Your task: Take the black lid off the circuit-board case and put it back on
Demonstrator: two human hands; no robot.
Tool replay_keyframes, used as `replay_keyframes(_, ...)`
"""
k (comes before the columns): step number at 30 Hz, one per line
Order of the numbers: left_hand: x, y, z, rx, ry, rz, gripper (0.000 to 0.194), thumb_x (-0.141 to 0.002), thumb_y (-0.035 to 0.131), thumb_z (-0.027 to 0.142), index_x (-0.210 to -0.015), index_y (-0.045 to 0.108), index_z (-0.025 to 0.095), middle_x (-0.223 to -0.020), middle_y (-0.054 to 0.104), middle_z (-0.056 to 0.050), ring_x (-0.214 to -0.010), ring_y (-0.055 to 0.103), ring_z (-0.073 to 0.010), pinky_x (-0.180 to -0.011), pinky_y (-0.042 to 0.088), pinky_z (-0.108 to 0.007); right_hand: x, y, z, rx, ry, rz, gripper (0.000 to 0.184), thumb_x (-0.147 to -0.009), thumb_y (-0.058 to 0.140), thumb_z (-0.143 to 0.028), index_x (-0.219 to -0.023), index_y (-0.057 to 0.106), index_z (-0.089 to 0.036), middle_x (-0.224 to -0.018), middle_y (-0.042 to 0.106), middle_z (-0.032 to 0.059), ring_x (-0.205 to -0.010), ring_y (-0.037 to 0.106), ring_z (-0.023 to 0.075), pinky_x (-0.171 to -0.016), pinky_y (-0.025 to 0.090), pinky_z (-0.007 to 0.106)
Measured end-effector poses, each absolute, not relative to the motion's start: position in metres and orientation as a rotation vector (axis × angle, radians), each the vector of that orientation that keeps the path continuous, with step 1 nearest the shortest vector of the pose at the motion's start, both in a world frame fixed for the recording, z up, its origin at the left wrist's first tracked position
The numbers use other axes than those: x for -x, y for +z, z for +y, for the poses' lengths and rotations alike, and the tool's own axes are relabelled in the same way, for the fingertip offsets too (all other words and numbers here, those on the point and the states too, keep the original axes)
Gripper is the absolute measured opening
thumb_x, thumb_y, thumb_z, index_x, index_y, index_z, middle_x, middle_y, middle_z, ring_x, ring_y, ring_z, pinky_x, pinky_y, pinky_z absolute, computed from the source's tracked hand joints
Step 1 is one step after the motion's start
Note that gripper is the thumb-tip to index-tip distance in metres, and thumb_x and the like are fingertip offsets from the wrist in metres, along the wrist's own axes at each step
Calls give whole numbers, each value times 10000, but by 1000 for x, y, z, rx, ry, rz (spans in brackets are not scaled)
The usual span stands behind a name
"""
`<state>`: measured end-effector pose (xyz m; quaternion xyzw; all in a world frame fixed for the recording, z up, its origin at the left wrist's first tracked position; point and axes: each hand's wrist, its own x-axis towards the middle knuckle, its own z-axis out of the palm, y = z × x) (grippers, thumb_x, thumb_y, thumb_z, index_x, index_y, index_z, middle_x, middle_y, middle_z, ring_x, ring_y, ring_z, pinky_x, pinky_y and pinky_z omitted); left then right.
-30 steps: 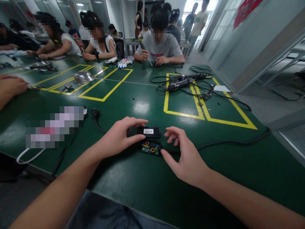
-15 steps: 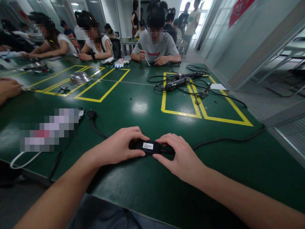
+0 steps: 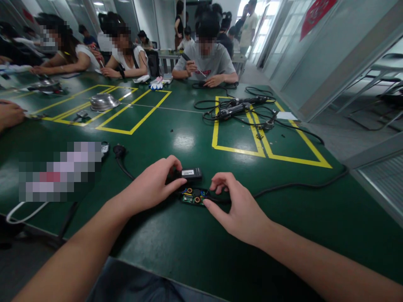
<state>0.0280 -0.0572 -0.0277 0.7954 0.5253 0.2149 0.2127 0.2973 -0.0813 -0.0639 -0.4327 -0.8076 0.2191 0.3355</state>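
Step in hand, as judged: cover handling. Left hand (image 3: pixel 160 180) pinches the black cover (image 3: pixel 191 173) just beyond the circuit board (image 3: pixel 189 199), toward the near edge of the table (image 3: pixel 176 241). Right hand (image 3: pixel 237 205): half-curled, grip unclear. Next move likely calls for steady alignment.

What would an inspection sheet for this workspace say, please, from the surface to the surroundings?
Surface: green tabletop, marked with yellow rectangles.
Work items: labelled black cover, apart from the exposed circuit board.
Clutter: metal bowl, corded black tools, white paper.
Hands: left hand holds the black cover; right hand at the circuit board's right end, grip unclear.
Cables: black cable runs past the right hand; plug at left.
Surroundings: person seated opposite, others beyond; red banner, upper right.
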Motion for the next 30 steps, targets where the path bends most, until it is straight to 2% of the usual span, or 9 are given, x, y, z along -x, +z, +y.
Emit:
replay_keyframes(3, -26, -33, -53, -2328, 511, 1495, 129, -988, 695, 315, -1069, 666, 219, -1090, 747, -85, -1023, 679, -286, -930, 556, -451, -297, -61, -80, 1087, 506, -2182, 148, -936, 691, -198, -1027, 585, -248, -924, 687, 24, -814, 662, 221, -741, 506, 379)
replay_keyframes(7, -25, -25, -56, -2384, 633, 1361, 140, -1017, 649, 338, -1008, 722, 219, -1263, 704, -106, -1150, 661, -280, -1061, 532, -458, -298, -59, -78, 1050, 494, -2234, 121, -942, 695, -151, -1003, 636, -236, -929, 706, 34, -813, 674, 215, -725, 510, 360)
replay_keyframes(10, -24, -14, -62, -2316, 586, 1277, 163, -996, 678, 356, -949, 730, 208, -1068, 694, -64, -956, 669, -226, -899, 536, -360, -298, -61, -76, 1040, 484, -2270, 121, -947, 707, -132, -987, 659, -236, -927, 726, 38, -836, 696, 223, -720, 522, 353)
replay_keyframes(12, -23, -10, -64, -2264, 456, 1218, 127, -963, 716, 322, -917, 713, 203, -924, 688, -22, -815, 637, -188, -767, 488, -305, -299, -62, -76, 1028, 478, -2280, 117, -963, 699, -124, -977, 668, -235, -914, 735, 36, -840, 708, 222, -718, 532, 346)
replay_keyframes(14, -23, -8, -65, -2232, 369, 1203, 84, -944, 727, 273, -910, 702, 199, -859, 688, 0, -754, 612, -169, -706, 440, -282, -299, -64, -76, 1019, 476, -2279, 113, -983, 692, -123, -972, 675, -234, -917, 743, 35, -846, 722, 219, -724, 545, 338)
replay_keyframes(25, -22, -10, -63, -2226, 488, 1167, 171, -999, 645, 293, -897, 734, 189, -903, 736, -36, -791, 643, -169, -749, 482, -278, -298, -63, -78, 978, 472, -2207, 82, -1022, 651, -161, -986, 691, -224, -919, 744, 40, -803, 725, 198, -716, 570, 323)
replay_keyframes(30, -23, -7, -63, -2213, 539, 1170, 195, -1008, 622, 295, -878, 726, 194, -874, 751, -29, -752, 644, -164, -739, 493, -279, -299, -58, -79, 962, 506, -2167, 144, -1009, 588, -142, -914, 652, -228, -873, 721, 44, -771, 699, 199, -706, 571, 335)
